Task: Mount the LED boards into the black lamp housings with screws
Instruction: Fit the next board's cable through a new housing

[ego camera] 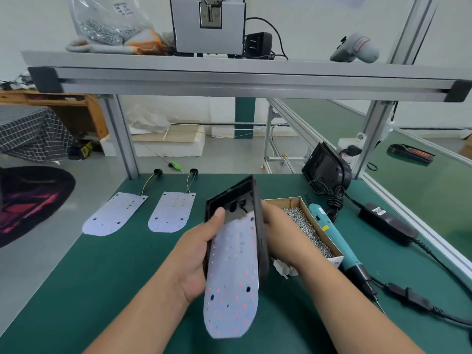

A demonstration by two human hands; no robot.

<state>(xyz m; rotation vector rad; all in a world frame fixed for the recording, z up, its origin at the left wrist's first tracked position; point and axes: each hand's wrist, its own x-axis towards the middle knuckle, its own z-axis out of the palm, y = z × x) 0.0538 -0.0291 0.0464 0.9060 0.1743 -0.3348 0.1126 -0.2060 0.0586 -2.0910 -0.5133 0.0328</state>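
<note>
Green tabletop (102, 277) fills the lower view, w/ an aluminium shelf (229, 65) across the top. On the shelf: a grey machine (208, 34) in the middle & to its left a clear plastic bag (107, 24) w/ a heap of silver screws in the bottom, resting on a grey cloth. Centre, held up off the tabletop & tilted, open side toward the camera: the black lamp housing (231, 195). The white LED board (232, 290) lies in it, top end inside near the round wire hole, rounded end sticking out past the housing's near edge. L hand (196, 254) grips the housing's left wall, thumb inside & pressing on the board's upper part. R hand (278, 231) clasps the right wall, fingers gone behind it, out of sight. Hands are apart, housing btwn them. Two spare boards (112, 215) lie flat side by side at back left, wires running off their far ends. A second housing (324, 167) stands on edge at back right against the frame post. Just right of the R hand is an open cardboard box (283, 200), long & shallow, approx. half full of small silver screws (306, 226). A teal screwdriver (332, 233) lies along the box's right side, touching it, cable trailing off right. A black adapter (388, 226) sits further right.
</note>
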